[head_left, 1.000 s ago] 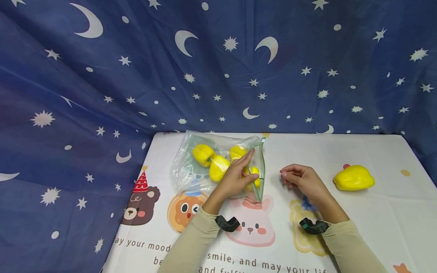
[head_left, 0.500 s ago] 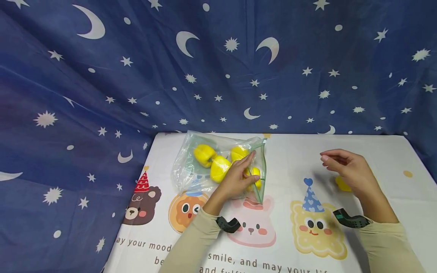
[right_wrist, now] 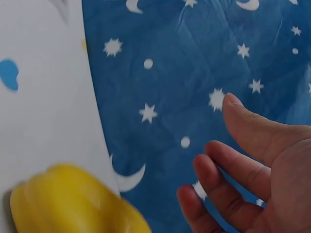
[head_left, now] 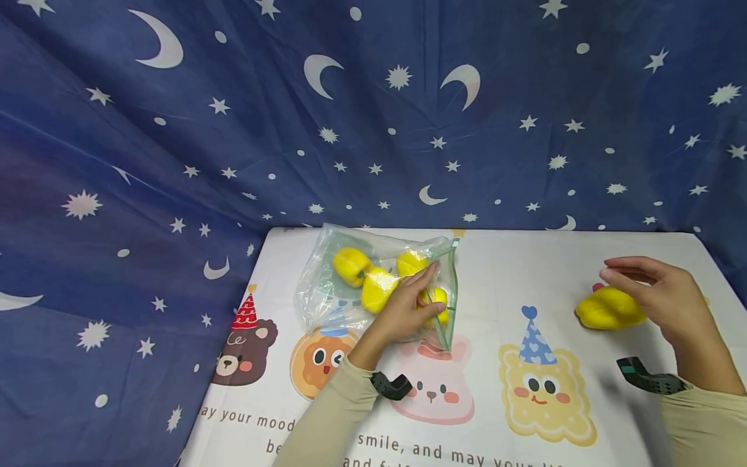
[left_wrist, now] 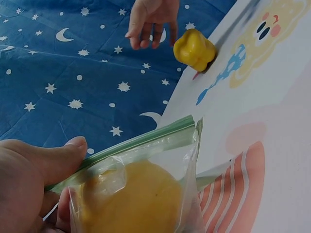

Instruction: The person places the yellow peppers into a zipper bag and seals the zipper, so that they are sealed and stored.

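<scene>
A clear zip bag (head_left: 315, 301) with a green zip strip lies on the table, with several yellow bell peppers (head_left: 378, 290) inside. My left hand (head_left: 403, 310) pinches its mouth edge, thumb on the green strip (left_wrist: 146, 139) and fingers on the other side, as the left wrist view shows. At the right, one loose yellow bell pepper (head_left: 609, 309) lies on its side. Over its right end hovers my right hand (head_left: 671, 301), fingers loosely bent and holding nothing. The right wrist view has the pepper (right_wrist: 73, 204) apart from the thumb and fingertips.
A white tablecloth (head_left: 508, 259) printed with cartoon figures and lettering covers the table. Dark blue cloth (head_left: 373, 117) with moons and stars hangs behind it and along the left side. Each wrist wears a black band (head_left: 392, 385).
My right hand has moved right, from beside the bag to above the loose bell pepper. The left hand stays on the bag's edge.
</scene>
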{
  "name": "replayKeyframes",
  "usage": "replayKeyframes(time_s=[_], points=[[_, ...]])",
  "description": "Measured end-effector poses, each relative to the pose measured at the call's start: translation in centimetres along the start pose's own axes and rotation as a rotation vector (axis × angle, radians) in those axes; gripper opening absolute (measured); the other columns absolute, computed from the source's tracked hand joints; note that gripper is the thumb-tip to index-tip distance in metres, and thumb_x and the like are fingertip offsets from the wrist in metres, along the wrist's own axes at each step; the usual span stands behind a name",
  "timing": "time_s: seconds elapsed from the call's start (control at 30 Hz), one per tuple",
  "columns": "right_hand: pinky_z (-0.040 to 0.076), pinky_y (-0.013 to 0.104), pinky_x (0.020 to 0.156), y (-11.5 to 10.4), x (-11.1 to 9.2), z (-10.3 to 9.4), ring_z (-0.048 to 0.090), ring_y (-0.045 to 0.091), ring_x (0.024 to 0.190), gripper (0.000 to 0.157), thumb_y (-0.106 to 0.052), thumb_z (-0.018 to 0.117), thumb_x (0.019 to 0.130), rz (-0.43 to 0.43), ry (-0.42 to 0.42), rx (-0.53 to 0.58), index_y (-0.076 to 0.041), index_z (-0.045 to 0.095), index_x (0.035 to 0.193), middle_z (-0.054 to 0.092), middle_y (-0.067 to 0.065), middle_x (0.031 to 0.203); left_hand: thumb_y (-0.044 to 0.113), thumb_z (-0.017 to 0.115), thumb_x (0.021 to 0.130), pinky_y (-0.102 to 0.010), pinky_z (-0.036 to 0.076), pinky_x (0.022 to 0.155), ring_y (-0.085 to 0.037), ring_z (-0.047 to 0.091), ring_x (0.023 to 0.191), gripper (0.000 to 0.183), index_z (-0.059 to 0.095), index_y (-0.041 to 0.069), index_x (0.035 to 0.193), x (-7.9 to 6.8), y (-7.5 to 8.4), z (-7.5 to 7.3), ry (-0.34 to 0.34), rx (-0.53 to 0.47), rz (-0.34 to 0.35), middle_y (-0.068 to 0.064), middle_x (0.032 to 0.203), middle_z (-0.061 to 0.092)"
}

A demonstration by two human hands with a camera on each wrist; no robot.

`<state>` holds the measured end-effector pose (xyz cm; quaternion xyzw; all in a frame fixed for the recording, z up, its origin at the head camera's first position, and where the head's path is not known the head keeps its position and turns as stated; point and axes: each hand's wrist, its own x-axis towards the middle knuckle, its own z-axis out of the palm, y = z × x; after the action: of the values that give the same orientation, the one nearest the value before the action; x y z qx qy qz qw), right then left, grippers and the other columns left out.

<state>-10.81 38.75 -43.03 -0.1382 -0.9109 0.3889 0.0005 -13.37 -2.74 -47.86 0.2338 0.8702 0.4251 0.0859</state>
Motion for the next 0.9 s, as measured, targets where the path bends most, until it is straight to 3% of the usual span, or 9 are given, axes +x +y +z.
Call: replayKeyframes(time_s=[0.07,0.13,0.2,0.3,0.5,0.6,0.7,0.83,0.9], points=[[0.048,0.027,0.090,0.6,0.1,-0.3,0.051,0.018,0.114,0.071,-0.056,0.065,0.095,0.033,-0.019,-0.020,-0.001,0.058,0.139,0.063,-0.021,0.105,0.031,0.072,0.096,-0.035,0.041,0.107,-0.013,0.055,0.097,0.083,0.026,0.021,0.163,0.1,0.0,0.0,-0.005,0.005,0.006,0.001,0.168,0.030],[0.046,0.049,0.103,1.2,0.2,-0.5,0.044,0.038,0.128,0.076,-0.058,0.062,0.095,0.067,-0.041,-0.034,0.000,0.054,0.143,0.064,0.002,0.129,0.031,0.072,0.096,-0.033,0.042,0.103,-0.011,0.053,0.088,0.083,0.025,0.019,0.163,0.1,-0.1,0.0,-0.010,0.008,0.010,0.001,0.168,0.029],[0.035,0.072,0.106,1.8,0.2,-0.8,0.033,0.053,0.136,0.079,-0.058,0.059,0.097,0.099,-0.071,-0.035,0.002,0.049,0.147,0.049,0.026,0.149,0.032,0.072,0.096,-0.032,0.043,0.100,-0.009,0.053,0.086,0.083,0.026,0.018,0.163,0.2,-0.2,0.0,-0.012,0.009,0.013,0.000,0.168,0.029],[0.027,0.080,0.105,2.7,0.4,-1.3,0.027,0.060,0.137,0.081,-0.058,0.056,0.099,0.131,-0.105,-0.052,0.004,0.044,0.149,0.032,0.039,0.155,0.032,0.072,0.096,-0.030,0.045,0.096,-0.008,0.052,0.086,0.082,0.026,0.019,0.163,0.2,-0.3,-0.1,-0.014,-0.006,0.007,0.000,0.168,0.029],[0.037,0.075,0.098,4.6,0.8,-1.6,0.037,0.057,0.127,0.079,-0.051,0.059,0.100,0.102,-0.168,-0.077,0.008,0.040,0.149,0.036,0.041,0.151,0.032,0.072,0.096,-0.027,0.045,0.091,-0.010,0.052,0.085,0.082,0.026,0.022,0.163,0.3,-0.3,-0.2,-0.012,-0.019,-0.003,0.002,0.168,0.029],[0.053,0.050,0.086,5.5,1.2,-1.7,0.041,0.055,0.123,0.081,-0.049,0.059,0.101,0.098,-0.221,-0.078,0.010,0.036,0.151,0.034,0.041,0.151,0.032,0.072,0.096,-0.027,0.045,0.091,-0.010,0.052,0.086,0.082,0.025,0.022,0.163,0.3,-0.3,-0.2,-0.011,-0.020,-0.003,0.002,0.168,0.029],[0.049,0.022,0.066,6.3,1.5,-1.6,0.045,0.051,0.118,0.085,-0.053,0.057,0.100,0.119,-0.258,-0.083,0.010,0.033,0.152,0.032,0.041,0.152,0.032,0.072,0.096,-0.027,0.045,0.090,-0.010,0.051,0.085,0.082,0.026,0.022,0.163,0.3,-0.3,-0.2,-0.012,-0.024,-0.005,0.002,0.168,0.028],[0.045,0.012,0.060,7.1,1.6,-1.5,0.046,0.049,0.115,0.090,-0.057,0.055,0.100,0.136,-0.283,-0.076,0.012,0.030,0.153,0.030,0.042,0.152,0.031,0.072,0.096,-0.026,0.045,0.088,-0.009,0.051,0.082,0.082,0.027,0.019,0.163,0.3,-0.2,-0.2,-0.013,-0.033,-0.004,0.001,0.168,0.029],[0.047,0.013,0.061,7.3,1.6,-1.5,0.048,0.046,0.113,0.091,-0.057,0.054,0.100,0.138,-0.294,-0.067,0.013,0.029,0.153,0.030,0.042,0.152,0.031,0.072,0.096,-0.026,0.045,0.087,-0.009,0.051,0.081,0.082,0.027,0.018,0.163,0.3,-0.1,-0.2,-0.011,-0.034,-0.002,0.000,0.168,0.029]])
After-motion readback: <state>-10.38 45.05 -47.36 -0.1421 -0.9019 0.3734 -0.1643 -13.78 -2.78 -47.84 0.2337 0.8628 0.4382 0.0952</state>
